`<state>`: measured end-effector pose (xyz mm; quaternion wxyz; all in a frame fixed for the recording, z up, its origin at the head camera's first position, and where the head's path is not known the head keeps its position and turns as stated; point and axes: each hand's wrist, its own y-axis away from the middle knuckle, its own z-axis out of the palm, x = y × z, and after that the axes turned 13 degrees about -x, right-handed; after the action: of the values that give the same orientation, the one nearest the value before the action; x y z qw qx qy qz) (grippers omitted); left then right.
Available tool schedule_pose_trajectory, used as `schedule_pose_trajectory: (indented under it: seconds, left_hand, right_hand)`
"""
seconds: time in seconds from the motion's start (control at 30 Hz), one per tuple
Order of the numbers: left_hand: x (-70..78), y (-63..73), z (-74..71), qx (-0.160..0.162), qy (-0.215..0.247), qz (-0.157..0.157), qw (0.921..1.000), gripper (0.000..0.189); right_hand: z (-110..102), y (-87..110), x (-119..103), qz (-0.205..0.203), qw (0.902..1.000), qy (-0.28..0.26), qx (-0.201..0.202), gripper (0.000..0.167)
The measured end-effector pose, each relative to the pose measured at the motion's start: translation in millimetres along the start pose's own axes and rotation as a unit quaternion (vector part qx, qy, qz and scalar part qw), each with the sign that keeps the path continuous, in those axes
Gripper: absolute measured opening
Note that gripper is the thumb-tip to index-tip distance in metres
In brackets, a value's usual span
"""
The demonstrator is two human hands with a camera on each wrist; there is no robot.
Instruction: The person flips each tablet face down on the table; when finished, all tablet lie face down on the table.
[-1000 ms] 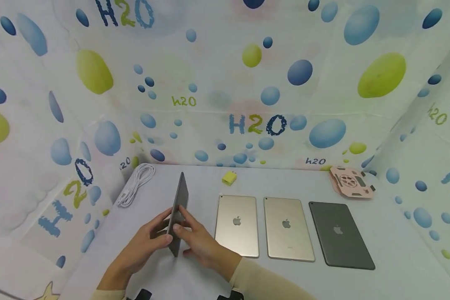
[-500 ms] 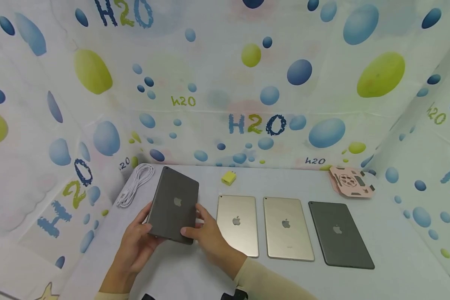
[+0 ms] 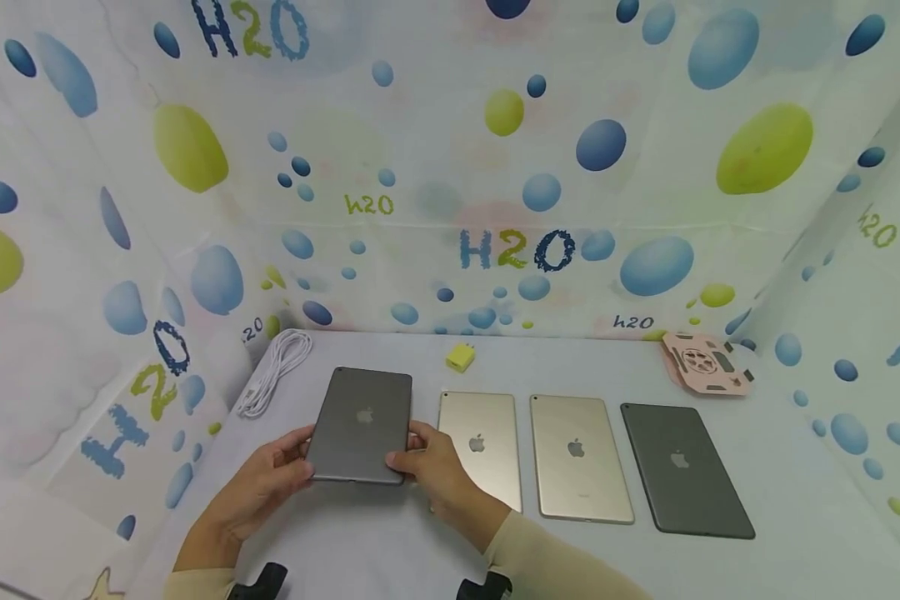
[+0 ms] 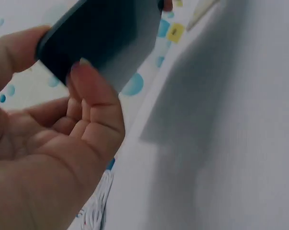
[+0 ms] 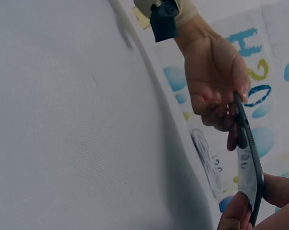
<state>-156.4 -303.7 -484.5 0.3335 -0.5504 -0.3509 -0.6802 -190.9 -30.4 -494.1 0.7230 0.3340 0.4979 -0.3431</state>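
Both hands hold a dark grey tablet [image 3: 360, 429] by its lower left and right edges. Its back with the apple logo faces up in the head view. My left hand [image 3: 258, 479] pinches the lower left corner; the left wrist view shows its thumb and fingers either side of the tablet [image 4: 108, 45]. My right hand [image 3: 446, 475] grips the right edge, thumb on the back and fingers underneath. Held above the table, the tablet casts a shadow on the cloth. In the right wrist view the glossy underside of the tablet [image 5: 249, 163] shows reflections.
Two gold tablets [image 3: 480, 467] [image 3: 581, 467] and another dark grey tablet [image 3: 686, 479] lie backs up to the right. Behind them are a yellow charger plug [image 3: 461, 357] and a pink cut-out piece [image 3: 705, 364]. A coiled white cable [image 3: 273, 375] lies back left. Printed curtains enclose the table [image 3: 570, 558].
Held almost edge-on at first, the tablet has turned so its back faces the head camera. It has since tilted flatter and its top edge has come lower, both hands keeping hold.
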Motion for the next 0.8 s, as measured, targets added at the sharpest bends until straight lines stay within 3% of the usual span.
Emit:
schedule_pose_trajectory:
  seconds: [0.1,0.23,0.5,0.8]
  left_hand:
    - [-2.4,-0.3,-7.2,-0.015,-0.036,-0.034,0.9987,0.075]
    - [-6.3,-1.5,-9.9,-0.018,-0.063,-0.047,0.9967,0.074]
    - [-6.3,-3.3,-7.9,0.007,-0.068,-0.073,0.995,0.075]
    - [-11.7,-3.1,-6.6,0.04,-0.115,-0.101,0.9875,0.075]
  right_hand:
    - [-2,-1.7,1,0.002,1.0,-0.003,0.0,0.061]
    - [-5,-1.5,1,0.01,0.9999,0.007,-0.005,0.057]
    - [-3,2.0,-2,0.041,0.9984,0.038,-0.011,0.047]
    - [2,10.6,-5,0.065,0.9969,0.04,-0.019,0.059]
